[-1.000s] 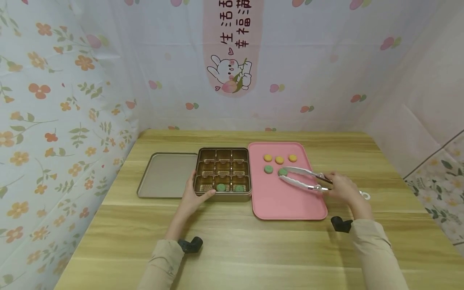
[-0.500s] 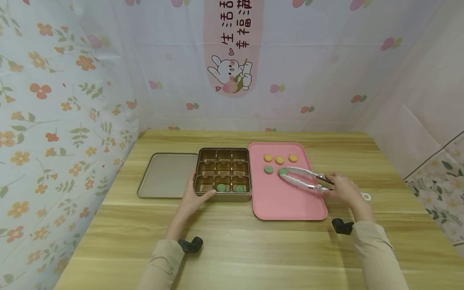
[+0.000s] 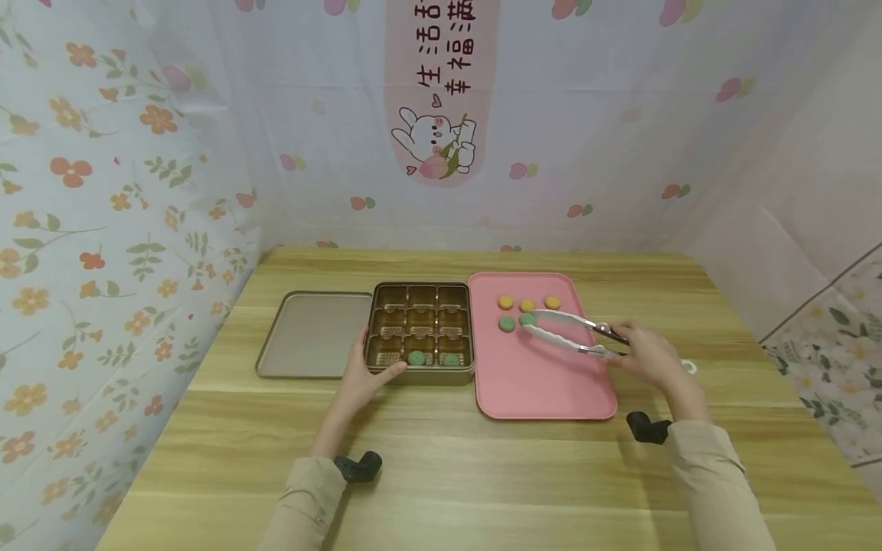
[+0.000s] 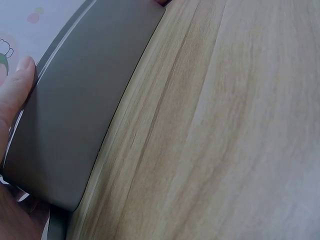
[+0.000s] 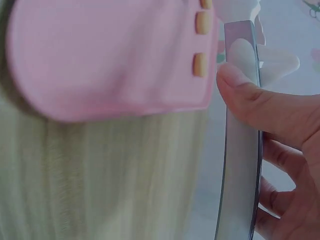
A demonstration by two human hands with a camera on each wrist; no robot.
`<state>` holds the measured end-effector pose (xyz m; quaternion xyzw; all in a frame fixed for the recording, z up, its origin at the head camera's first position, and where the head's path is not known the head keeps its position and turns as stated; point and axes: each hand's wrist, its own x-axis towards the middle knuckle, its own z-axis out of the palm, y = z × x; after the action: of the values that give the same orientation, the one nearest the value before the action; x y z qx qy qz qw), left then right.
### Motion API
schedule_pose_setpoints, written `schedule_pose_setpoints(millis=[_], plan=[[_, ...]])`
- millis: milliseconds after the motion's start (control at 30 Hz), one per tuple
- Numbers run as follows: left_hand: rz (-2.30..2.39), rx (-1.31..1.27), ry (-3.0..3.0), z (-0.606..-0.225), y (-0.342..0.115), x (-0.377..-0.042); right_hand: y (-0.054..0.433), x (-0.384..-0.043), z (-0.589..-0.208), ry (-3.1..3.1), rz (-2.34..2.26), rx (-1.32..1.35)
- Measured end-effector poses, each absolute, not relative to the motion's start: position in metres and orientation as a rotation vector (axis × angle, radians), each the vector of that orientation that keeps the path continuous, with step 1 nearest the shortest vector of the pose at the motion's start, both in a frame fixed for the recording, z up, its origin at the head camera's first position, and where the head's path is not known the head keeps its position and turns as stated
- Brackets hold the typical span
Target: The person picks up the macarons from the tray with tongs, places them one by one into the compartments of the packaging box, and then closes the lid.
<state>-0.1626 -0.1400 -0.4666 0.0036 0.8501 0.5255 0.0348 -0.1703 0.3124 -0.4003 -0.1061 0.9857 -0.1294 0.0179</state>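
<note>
My left hand (image 3: pixel 361 376) grips the near left corner of a square tin (image 3: pixel 434 376), thumb on its front rim, fingers along its left side. The tin has a gold divided insert; two green round cookies (image 3: pixel 416 357) sit in its front row, middle and right compartments. My right hand (image 3: pixel 651 356) holds metal tongs (image 3: pixel 558 338) with white scalloped tips over a pink tray (image 3: pixel 544 390). Between the tips is a green cookie (image 3: pixel 527 320), seemingly just above the tray. Another green cookie (image 3: pixel 506 324) lies left of it. In the right wrist view the thumb presses the tongs' arm (image 5: pixel 240 165).
Three yellow cookies (image 3: pixel 506 303) lie along the tray's far part. A flat tin lid (image 3: pixel 310 337) lies left of the tin, on the wooden table (image 3: pixel 441 474). Patterned cloth (image 3: pixel 310 115) hangs behind and at both sides.
The tongs and the green cookie between their tips have shifted slightly up and left, closer to the middle yellow cookie in view. My left hand stays on the tin.
</note>
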Motion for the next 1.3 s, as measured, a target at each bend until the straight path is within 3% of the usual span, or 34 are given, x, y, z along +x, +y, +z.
schedule_pose_setpoints(millis=[567, 1300], plan=[[1.595, -0.026, 2.576, -0.465, -0.138, -0.16, 0.268, -0.176, -0.382, 3.095, -0.364, -0.499], [1.604, -0.02, 2.6, -0.462, -0.137, -0.162, 0.159, -0.199, -0.373, 3.059, -0.41, -0.801]])
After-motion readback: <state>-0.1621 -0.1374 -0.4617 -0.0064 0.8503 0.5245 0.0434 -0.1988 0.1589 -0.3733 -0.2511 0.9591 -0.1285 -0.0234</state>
